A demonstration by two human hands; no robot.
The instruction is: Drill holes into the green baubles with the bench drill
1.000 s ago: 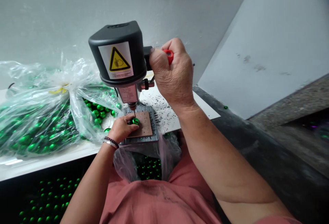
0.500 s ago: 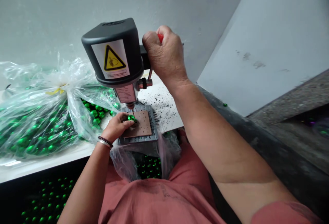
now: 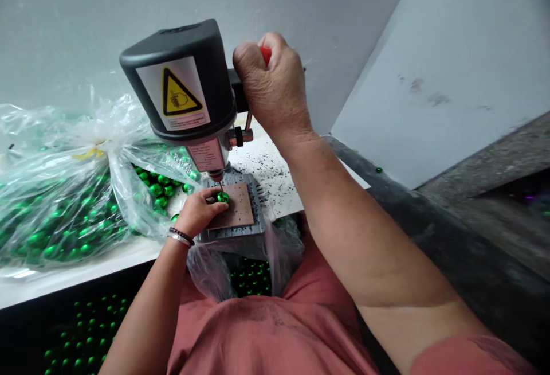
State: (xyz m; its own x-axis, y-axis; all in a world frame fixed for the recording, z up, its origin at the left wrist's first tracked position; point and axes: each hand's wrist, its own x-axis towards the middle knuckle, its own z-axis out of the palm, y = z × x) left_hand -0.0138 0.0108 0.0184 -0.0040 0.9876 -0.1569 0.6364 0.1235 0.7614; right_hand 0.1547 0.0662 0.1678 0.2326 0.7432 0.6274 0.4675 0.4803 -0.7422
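A small bench drill (image 3: pixel 180 82) with a black motor hood and a yellow warning label stands on the white bench (image 3: pixel 86 266). My right hand (image 3: pixel 268 85) is closed round the drill's red-knobbed feed lever (image 3: pixel 266 54). My left hand (image 3: pixel 198 210) pinches a shiny green bead (image 3: pixel 222 196) on the brown pad (image 3: pixel 237 206) of the drill table, right under the drill bit (image 3: pixel 220 184).
A large clear plastic bag (image 3: pixel 73 191) full of green beads lies on the bench to the left. Another clear bag (image 3: pixel 244 272) with beads hangs below the drill table over my lap. Dark drilling chips are scattered on the bench behind the drill. A grey wall rises right.
My right hand went up with the red lever and stays there. My left hand shifted the green bead on the pad and holds it under the bit again.
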